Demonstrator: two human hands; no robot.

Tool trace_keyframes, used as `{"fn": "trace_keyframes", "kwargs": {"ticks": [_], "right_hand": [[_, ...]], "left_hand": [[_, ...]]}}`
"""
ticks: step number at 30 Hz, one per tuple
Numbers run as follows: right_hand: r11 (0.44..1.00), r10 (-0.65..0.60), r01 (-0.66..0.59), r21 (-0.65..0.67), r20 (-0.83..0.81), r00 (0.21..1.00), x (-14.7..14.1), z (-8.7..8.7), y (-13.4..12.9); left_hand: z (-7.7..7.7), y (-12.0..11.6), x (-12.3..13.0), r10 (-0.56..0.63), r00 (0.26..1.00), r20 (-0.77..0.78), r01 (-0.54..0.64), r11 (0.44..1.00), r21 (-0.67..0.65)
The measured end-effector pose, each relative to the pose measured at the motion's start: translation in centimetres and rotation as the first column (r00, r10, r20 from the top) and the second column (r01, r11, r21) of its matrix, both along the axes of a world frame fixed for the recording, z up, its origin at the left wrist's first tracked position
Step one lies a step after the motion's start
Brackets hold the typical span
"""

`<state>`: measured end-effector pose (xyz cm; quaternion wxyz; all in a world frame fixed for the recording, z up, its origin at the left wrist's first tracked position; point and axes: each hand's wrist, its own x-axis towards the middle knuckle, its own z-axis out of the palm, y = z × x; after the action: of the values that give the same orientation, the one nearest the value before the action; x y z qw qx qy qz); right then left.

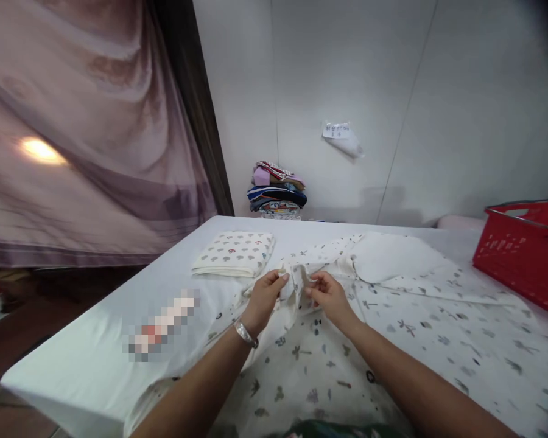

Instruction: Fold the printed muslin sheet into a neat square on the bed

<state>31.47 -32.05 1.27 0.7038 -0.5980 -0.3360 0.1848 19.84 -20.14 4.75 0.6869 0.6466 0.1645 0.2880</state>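
Printed cloth (393,304) pinched up on the worktop (95,322)

A pale wall (393,73) fills the far side, and a pinkish curtain (95,134) hangs in folds at the left, a bright light spot on it. The white worktop reaches from the near left corner to the wall.

The cloth, white with small plant-like prints, spreads over the middle and right of the worktop and runs to the near edge. A plain white area shows on its far part, and it is bunched up at the hands.

At the far right stands a red basket (525,261) with a metal rim. A stack (276,191) of folded fabrics rises at the far edge, near the wall. Nearer and to the left lies a folded cloth (235,252) with rows of grey prints, well apart from the basket.

The left hand (265,298) and right hand (331,298) are close together at the middle, a raised fold between them. The fingers of each are drawn in narrow, holding the cloth.

To the left lies a pixelated item (162,322), too obscured to tell. A written label (338,129) is on the wall. A silvery bracelet (245,334) circles the left wrist.
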Motion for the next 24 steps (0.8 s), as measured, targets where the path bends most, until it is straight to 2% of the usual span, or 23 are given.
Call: {"fn": "trace_keyframes", "kwargs": {"ticks": [5,8,16,20,24], "right_hand": [[0.997,-0.056,0.065,-0.040,0.182,0.982,-0.6,0.8,-0.7],[0.995,-0.091,0.100,-0.030,0.224,0.970,-0.6,1.0,-0.6],[0.992,-0.111,0.118,-0.047,0.135,0.985,0.4,1.5,1.2],[0.991,-0.105,0.111,-0.078,0.084,0.991,0.5,1.8,1.9],[0.995,-0.096,0.097,-0.038,0.018,0.995,0.2,1.8,2.7]], "left_hand": [[0.2,-0.9,-0.5,0.037,0.999,-0.006,-0.036,0.998,0.051],[0.3,-1.6,-0.8,0.037,0.999,-0.009,-0.036,0.994,0.106],[0.0,-2.3,-0.4,0.193,0.980,0.036,-0.191,0.897,0.399],[-0.1,-3.3,-0.4,0.199,0.973,0.114,-0.229,0.825,0.517],[-0.5,-4.4,-0.2,0.203,0.970,0.134,-0.244,0.787,0.566]]}}
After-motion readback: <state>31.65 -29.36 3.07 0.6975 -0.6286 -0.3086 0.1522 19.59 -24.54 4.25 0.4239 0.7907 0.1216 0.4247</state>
